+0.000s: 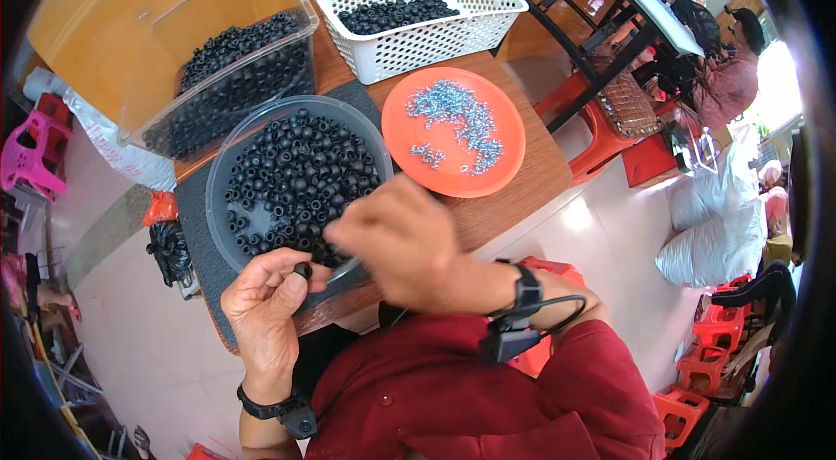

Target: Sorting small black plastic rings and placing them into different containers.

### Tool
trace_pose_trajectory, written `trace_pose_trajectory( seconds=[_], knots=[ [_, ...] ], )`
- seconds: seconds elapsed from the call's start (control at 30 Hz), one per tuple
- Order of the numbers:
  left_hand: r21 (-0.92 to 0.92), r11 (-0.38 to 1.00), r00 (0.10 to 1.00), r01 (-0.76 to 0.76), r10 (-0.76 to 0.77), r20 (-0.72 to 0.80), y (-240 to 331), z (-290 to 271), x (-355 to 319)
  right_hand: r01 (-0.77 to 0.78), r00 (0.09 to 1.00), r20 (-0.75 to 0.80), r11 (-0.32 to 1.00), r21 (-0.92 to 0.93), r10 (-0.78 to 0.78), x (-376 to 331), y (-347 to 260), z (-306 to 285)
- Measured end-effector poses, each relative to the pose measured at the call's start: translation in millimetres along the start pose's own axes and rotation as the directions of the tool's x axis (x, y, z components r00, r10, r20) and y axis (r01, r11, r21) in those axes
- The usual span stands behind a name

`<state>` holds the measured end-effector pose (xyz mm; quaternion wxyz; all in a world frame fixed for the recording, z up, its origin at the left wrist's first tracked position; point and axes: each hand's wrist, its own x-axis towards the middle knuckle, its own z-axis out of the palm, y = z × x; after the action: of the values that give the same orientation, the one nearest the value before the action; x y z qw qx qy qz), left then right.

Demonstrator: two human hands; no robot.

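Between the thumb and fingers of my left hand [264, 299] is a small round black part [303, 270], pinched at the near rim of a round clear tub [213, 172]. Many black ring-like parts [300, 168] with holes through them fill that tub. My right hand [396, 238] is smeared by motion over the tub's right near edge, so its fingers and anything in them cannot be made out. Beyond it lies an orange plate [501, 125] with tiny shiny silver pieces [475, 116] scattered across it.
A clear rectangular bin [235, 68] of black parts stands behind the tub. A white perforated basket [418, 37] with more sits at the back of the wooden table [514, 199]. Red stools [583, 125], white sacks [718, 233] and another person [731, 85] are on the right.
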<state>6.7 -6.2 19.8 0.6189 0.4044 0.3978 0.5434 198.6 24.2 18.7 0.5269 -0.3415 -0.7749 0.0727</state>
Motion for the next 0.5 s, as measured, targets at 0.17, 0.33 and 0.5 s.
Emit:
trace_pose_trajectory(
  seconds=[0.17,0.33,0.5],
  knots=[
    [0.115,0.991,0.995,-0.070,0.078,-0.065,-2,1,1,-0.163,0.980,0.039,0.894,-0.417,0.197,-10,70,-67],
    [0.108,0.992,0.997,-0.058,0.064,-0.048,-5,0,2,-0.280,0.928,0.102,0.850,-0.446,0.359,-34,96,-101],
    [0.099,0.995,0.999,-0.019,0.023,-0.044,-7,-1,3,-0.169,0.903,0.243,0.812,-0.558,0.355,-35,92,-94]
  ],
)
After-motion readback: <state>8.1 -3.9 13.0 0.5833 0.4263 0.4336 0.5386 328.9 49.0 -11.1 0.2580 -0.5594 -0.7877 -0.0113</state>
